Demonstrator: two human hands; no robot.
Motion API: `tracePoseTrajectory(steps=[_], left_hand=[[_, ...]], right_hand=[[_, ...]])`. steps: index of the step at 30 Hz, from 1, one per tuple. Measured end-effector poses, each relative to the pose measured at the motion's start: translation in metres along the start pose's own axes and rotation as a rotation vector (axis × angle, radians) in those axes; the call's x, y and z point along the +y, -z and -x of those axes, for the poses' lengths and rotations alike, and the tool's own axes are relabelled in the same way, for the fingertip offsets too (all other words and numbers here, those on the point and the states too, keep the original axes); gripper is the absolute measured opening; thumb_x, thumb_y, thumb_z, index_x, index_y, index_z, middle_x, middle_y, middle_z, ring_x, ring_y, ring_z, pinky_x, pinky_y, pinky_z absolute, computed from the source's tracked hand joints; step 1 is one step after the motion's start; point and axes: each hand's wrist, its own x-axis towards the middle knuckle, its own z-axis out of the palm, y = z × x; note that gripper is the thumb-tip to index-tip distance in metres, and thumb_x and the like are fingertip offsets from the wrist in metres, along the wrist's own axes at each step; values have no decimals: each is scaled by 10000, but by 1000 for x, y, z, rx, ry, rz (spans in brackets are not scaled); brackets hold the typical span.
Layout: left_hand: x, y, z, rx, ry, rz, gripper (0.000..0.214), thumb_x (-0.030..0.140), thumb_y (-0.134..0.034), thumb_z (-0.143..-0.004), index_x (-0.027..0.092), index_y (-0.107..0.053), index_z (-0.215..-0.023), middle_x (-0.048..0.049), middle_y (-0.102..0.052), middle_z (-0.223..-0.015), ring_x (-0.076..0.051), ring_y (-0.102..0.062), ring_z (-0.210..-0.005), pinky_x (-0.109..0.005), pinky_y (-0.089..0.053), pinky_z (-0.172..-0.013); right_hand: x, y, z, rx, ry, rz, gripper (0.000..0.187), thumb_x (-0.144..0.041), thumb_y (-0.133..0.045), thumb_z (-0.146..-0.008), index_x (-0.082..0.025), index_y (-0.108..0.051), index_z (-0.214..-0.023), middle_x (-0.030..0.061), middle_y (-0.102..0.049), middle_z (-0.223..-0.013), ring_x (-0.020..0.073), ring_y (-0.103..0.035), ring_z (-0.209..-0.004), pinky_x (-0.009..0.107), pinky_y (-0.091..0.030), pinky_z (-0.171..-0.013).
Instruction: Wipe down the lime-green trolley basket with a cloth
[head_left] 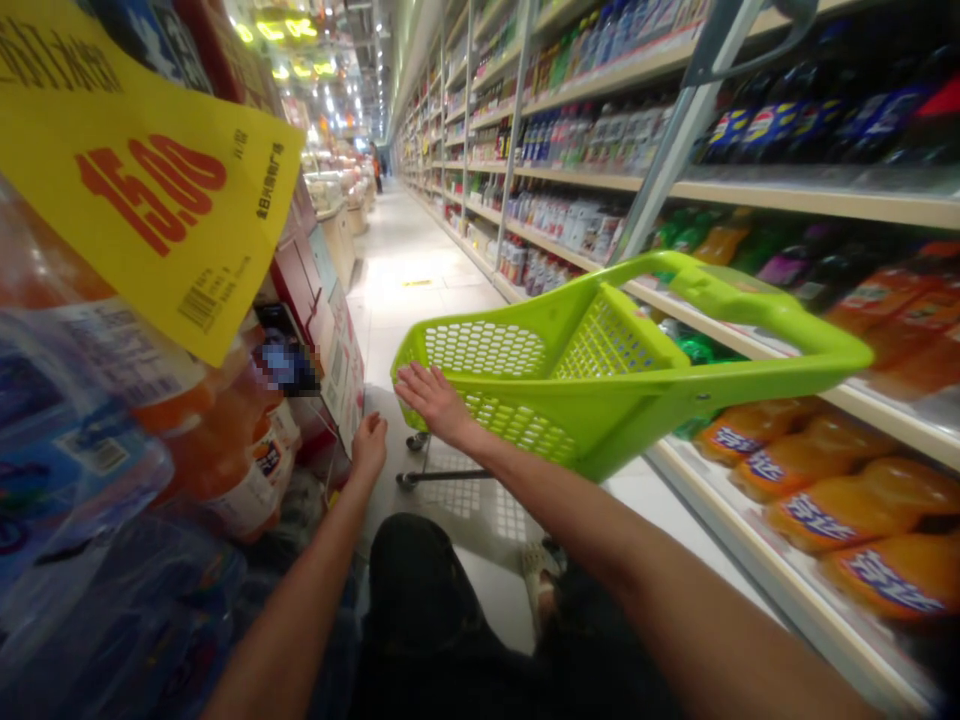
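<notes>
- Beside the drink shelves (pixel 810 197) stands a green cart (pixel 630 425), orange bottles (pixel 817 515) low behind it; opposite, bottle packs (pixel 240 465) crowd close under a yellow price sign (pixel 172 190).
- The right hand (pixel 436 402) lies on the cart's front end, fingers spread; the left hand (pixel 367 447) hangs apart, fingers curled, whether around anything I can't tell.
- Pale floor (pixel 397 275) stretches toward a distant person (pixel 376 168).

There are two hands (pixel 370 445) (pixel 435 402), one green shopping cart (pixel 645 405) and one yellow price sign (pixel 154 205).

Pale tiled floor (pixel 420 235) beside tall shelving (pixel 787 200)
</notes>
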Motion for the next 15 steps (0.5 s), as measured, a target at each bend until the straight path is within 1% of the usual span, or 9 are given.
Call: tracePoseTrajectory(steps=[2,4,6,8,10,12,13,15], left_hand=[[-6,3,-4,-7,-47,-114,326,256,-502,-789,129,-563,-1083,-118,-620,-1133,-204,-567,-1058,-334,-405,-927],[-9,2,-3,-45,-71,-193,329,229,-514,-786,123,-563,-1093,-122,-619,-1140,-203,-569,-1058,-331,-405,-935],[-12,-1,1,-81,-93,-257,326,220,-516,-789,124,-566,-1097,-122,-623,-1138,-200,-575,-1050,-332,-411,-932],[-16,-3,5,-106,-94,-315,318,214,-514,-792,133,-569,-1095,-114,-625,-1141,-195,-575,-1055,-326,-413,-934],[-20,-5,9,-128,-82,-378,320,213,-513,-793,133,-569,-1099,-113,-620,-1155,-194,-564,-1079,-316,-413,-938],[-25,-5,10,-139,-85,-455,342,210,-513,-790,117,-558,-1116,-126,-609,-1169,-205,-550,-1104,-320,-410,-946],[-27,-5,10,-138,-103,-496,354,206,-509,-789,109,-550,-1127,-132,-604,-1176,-211,-542,-1115,-328,-405,-954],[-30,-6,7,-118,-180,-572,379,196,-501,-786,105,-530,-1153,-137,-593,-1188,-218,-527,-1131,-350,-392,-973]], right_hand=[[4,-12,-9,-44,79,40,336,-118,-401,-884,-145,-532,-1192,120,-477,-1328,227,-314,-1310,485,-280,-1067],[5,-28,-8,-102,124,73,312,-121,-418,-879,-121,-552,-1162,134,-495,-1308,235,-354,-1288,478,-312,-1054],[5,-45,3,-156,124,92,294,-129,-434,-876,-114,-567,-1138,141,-514,-1286,240,-391,-1264,475,-346,-1033],[4,-60,21,-207,97,98,281,-140,-445,-877,-113,-578,-1123,147,-529,-1267,245,-420,-1243,477,-373,-1012],[3,-71,38,-261,75,92,267,-146,-452,-877,-117,-593,-1102,143,-553,-1241,247,-449,-1220,473,-396,-991],[1,-73,49,-288,67,76,258,-148,-452,-878,-128,-606,-1084,132,-577,-1213,241,-474,-1198,461,-420,-970],[0,-70,50,-274,62,67,261,-150,-445,-882,-138,-605,-1087,123,-581,-1210,235,-475,-1198,452,-426,-966],[0,-59,45,-175,37,57,286,-157,-419,-894,-154,-585,-1127,114,-560,-1240,224,-441,-1229,438,-417,-979]])
